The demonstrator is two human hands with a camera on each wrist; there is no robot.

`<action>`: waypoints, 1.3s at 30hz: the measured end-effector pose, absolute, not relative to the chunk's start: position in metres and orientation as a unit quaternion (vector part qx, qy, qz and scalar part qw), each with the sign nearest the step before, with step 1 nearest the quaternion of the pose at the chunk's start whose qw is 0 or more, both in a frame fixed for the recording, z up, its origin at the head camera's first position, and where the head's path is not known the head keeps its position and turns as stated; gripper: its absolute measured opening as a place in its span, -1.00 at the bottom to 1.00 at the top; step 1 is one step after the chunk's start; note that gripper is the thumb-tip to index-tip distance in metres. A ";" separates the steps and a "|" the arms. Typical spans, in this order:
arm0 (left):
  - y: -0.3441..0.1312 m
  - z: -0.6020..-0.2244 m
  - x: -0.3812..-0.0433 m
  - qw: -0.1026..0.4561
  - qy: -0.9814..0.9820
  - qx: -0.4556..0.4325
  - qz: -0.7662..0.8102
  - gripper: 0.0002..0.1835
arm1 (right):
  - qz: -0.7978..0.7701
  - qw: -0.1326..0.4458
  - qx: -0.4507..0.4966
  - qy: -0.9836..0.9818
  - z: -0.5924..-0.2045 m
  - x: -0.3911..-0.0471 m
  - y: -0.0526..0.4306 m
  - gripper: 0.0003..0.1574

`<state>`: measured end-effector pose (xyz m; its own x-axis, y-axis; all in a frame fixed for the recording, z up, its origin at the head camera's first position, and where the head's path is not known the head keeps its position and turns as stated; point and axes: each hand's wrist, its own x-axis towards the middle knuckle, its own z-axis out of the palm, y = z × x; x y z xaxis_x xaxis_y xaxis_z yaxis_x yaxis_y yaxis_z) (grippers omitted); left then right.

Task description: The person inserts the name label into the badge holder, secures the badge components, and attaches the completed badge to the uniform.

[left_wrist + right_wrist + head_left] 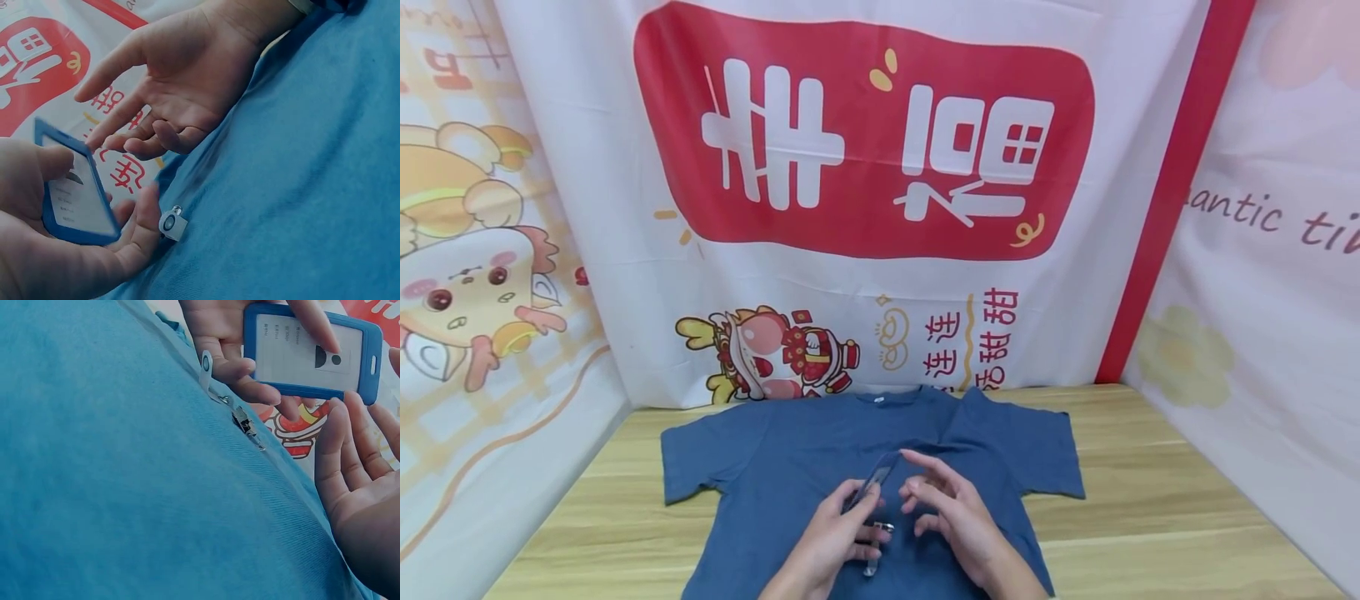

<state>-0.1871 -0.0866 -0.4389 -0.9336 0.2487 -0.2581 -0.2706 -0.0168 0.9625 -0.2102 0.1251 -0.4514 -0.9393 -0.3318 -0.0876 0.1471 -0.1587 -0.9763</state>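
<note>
Between thumb and fingers my left hand (835, 533) holds a blue-framed ID badge holder (300, 353), tilted up above the blue T-shirt (775, 467). Its white card shows a dark portrait figure and lines of small print, and a slot is cut in one end. By the left fingers is a badge clip (245, 420), metal with a short snap strap (172, 224); whether those fingers grip it or it rests on the shirt, I cannot tell. Loosely bent, my right hand (951, 512) has its fingertips at the holder's slotted end, touching or almost touching it.
The T-shirt lies spread on a wood-grain table (1150, 508), its collar at the far edge. Behind the table hangs a white cloth (587, 208) with red printing. Printed cloths also hang at the left and right sides.
</note>
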 end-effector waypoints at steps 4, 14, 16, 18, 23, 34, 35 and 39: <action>-0.089 -0.442 -0.183 0.196 0.685 0.006 0.702 -0.26 | -0.752 0.152 -0.076 0.637 -0.453 -0.210 0.123 -0.27; -0.097 -0.442 -0.185 0.164 0.714 -0.024 0.681 -0.31 | -0.738 0.151 -0.048 0.656 -0.460 -0.210 0.118 -0.36; -0.098 -0.443 -0.187 0.137 0.712 -0.042 0.688 -0.33 | -0.726 0.148 -0.046 0.670 -0.463 -0.210 0.117 -0.42; -0.099 -0.443 -0.188 0.103 0.702 -0.057 0.702 -0.36 | -0.707 0.148 -0.056 0.690 -0.465 -0.209 0.115 -0.49; -0.103 -0.442 -0.190 0.050 0.675 -0.078 0.732 -0.43 | -0.647 0.148 -0.081 0.744 -0.468 -0.209 0.108 -0.71; -0.109 -0.435 -0.197 0.088 0.637 -0.115 0.757 -0.34 | -0.499 0.055 -0.111 0.858 -0.469 -0.201 0.092 -0.81; -0.110 -0.434 -0.198 0.092 0.635 -0.121 0.757 -0.32 | -0.490 0.050 -0.112 0.863 -0.469 -0.200 0.090 -0.78; -0.113 -0.431 -0.200 0.104 0.633 -0.141 0.754 -0.22 | -0.464 0.039 -0.115 0.878 -0.468 -0.197 0.085 -0.68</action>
